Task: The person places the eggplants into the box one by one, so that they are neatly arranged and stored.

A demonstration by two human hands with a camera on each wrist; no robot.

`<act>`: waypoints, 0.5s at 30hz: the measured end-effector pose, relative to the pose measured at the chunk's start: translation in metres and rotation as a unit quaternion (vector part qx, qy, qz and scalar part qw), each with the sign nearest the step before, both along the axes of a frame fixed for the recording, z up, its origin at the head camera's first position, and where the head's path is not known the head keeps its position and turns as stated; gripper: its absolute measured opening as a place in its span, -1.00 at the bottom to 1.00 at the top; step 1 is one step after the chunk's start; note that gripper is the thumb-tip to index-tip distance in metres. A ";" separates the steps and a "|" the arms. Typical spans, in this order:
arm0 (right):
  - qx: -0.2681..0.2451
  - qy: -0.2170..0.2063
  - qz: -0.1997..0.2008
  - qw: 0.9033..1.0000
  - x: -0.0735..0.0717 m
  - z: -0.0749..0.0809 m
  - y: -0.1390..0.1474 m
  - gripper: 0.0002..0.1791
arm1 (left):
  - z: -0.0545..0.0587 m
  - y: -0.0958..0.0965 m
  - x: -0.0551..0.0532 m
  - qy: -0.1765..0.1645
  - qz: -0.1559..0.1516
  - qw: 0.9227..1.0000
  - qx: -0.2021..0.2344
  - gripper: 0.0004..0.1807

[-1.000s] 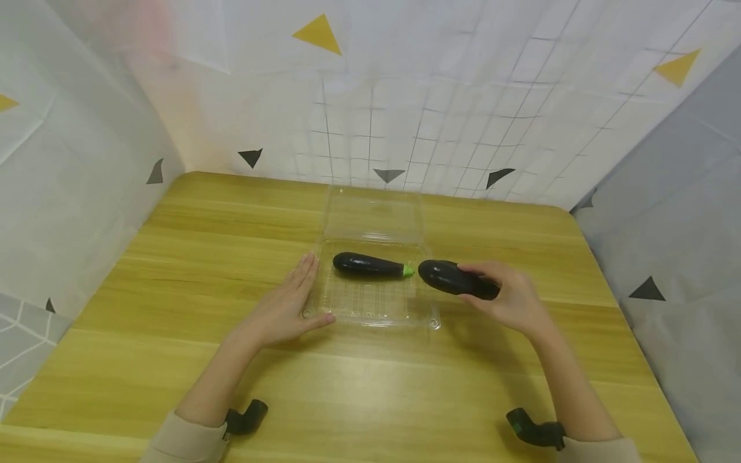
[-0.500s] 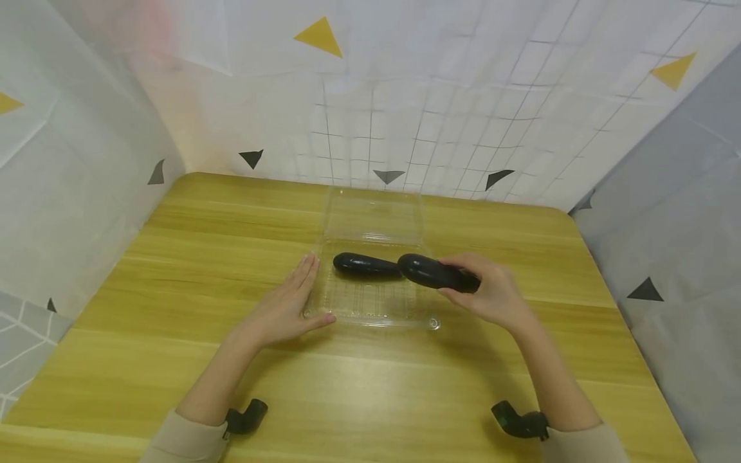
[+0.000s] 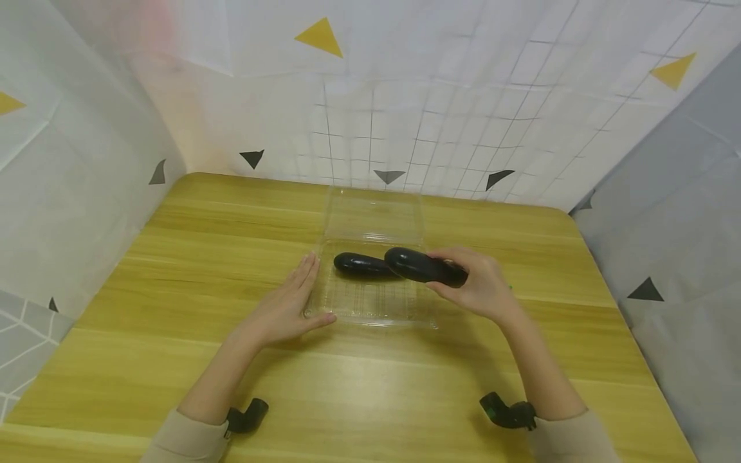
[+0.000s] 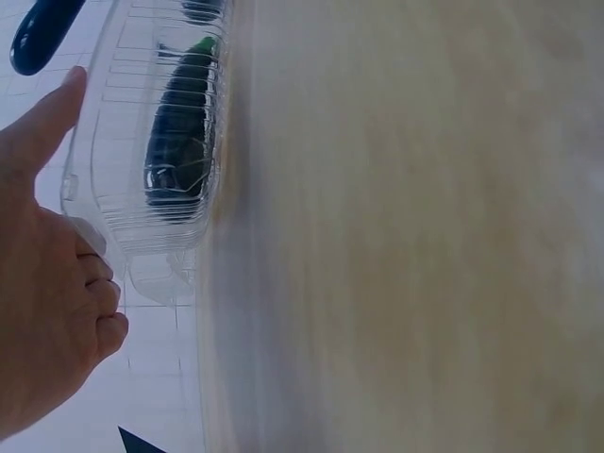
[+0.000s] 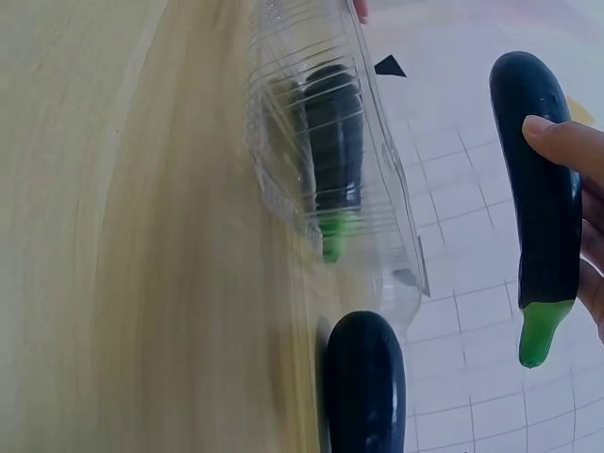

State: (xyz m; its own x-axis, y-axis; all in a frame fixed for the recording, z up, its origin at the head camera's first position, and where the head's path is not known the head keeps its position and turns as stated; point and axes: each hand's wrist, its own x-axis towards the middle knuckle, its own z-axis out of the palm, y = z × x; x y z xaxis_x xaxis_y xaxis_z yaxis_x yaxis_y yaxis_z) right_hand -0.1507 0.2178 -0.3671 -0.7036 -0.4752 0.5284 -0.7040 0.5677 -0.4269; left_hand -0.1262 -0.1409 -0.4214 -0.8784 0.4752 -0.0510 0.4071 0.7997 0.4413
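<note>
My right hand (image 3: 477, 283) grips a dark eggplant (image 3: 412, 265) between thumb and fingers, raised over the right part of a clear plastic clamshell box (image 3: 370, 308). In the right wrist view its green stem end points down past the fingers. Inside the box lies another eggplant (image 3: 360, 265); in the head view the held one overlaps its stem end. A third eggplant (image 5: 366, 387) rests on the table just right of the box, mostly hidden behind my right hand in the head view. My left hand (image 3: 283, 308) rests along the box's left rim, thumb at the front corner.
The lid (image 3: 373, 212) lies folded back behind the box. All of this stands on a wooden table (image 3: 370, 399). White patterned sheets (image 3: 278, 116) hang along its back and both sides. A dark camera mount (image 3: 246, 417) sits at each wrist.
My right hand has carried the eggplant leftward, from beside the box to above its right part. A green tip now shows right of that hand. The left hand stays in place.
</note>
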 end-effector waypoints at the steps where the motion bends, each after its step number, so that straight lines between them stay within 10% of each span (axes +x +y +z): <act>1: 0.000 0.003 0.002 1.000 0.000 0.001 -0.001 -0.46 | 0.000 0.000 0.000 0.001 0.000 1.000 0.000 0.18; 15: -0.022 0.007 0.048 0.999 -0.010 -0.001 -0.024 -0.45 | 0.000 0.000 0.000 0.004 0.001 1.000 0.004 0.17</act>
State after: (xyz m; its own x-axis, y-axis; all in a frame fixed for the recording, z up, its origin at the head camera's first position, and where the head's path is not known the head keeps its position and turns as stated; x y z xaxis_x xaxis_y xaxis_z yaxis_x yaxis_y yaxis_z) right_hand -0.1606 0.1939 -0.3683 -0.6483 -0.5159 0.5600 -0.7603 0.4776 -0.4403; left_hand -0.1257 -0.1412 -0.4213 -0.8796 0.4740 -0.0401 0.4093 0.7970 0.4441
